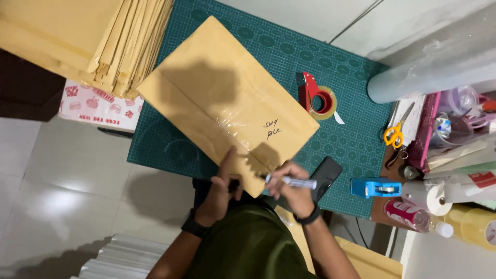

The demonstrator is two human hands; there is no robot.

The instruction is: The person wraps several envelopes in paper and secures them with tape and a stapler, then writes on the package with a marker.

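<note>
- The right hand [292,183] is closed around a white marker pen with a dark tip [290,181], held level just off the near corner of a large brown paper envelope [227,98]; a black band sits on that wrist.
- The left hand [223,181] rests with fingers curled and pressing on the near edge of the same envelope, gripping nothing that can be made out; it wears a black wristwatch [192,226].
- The envelope lies flat and turned at an angle on a dark green cutting mat [356,139] that covers the counter, with a strip of clear tape across its middle and some handwriting beside the tape.
- A black phone [327,174] lies on the mat just beside the right hand.
- A red tape dispenser holding a roll of tape [316,97] stands on the mat beyond the envelope, toward the right.
- A small blue tape dispenser [375,187] sits at the mat's near right edge.
- Yellow-handled scissors [395,133] lie at the counter's right edge among bottles and rolls.
- A tall stack of brown paper envelopes [98,36] fills the far left corner.
</note>
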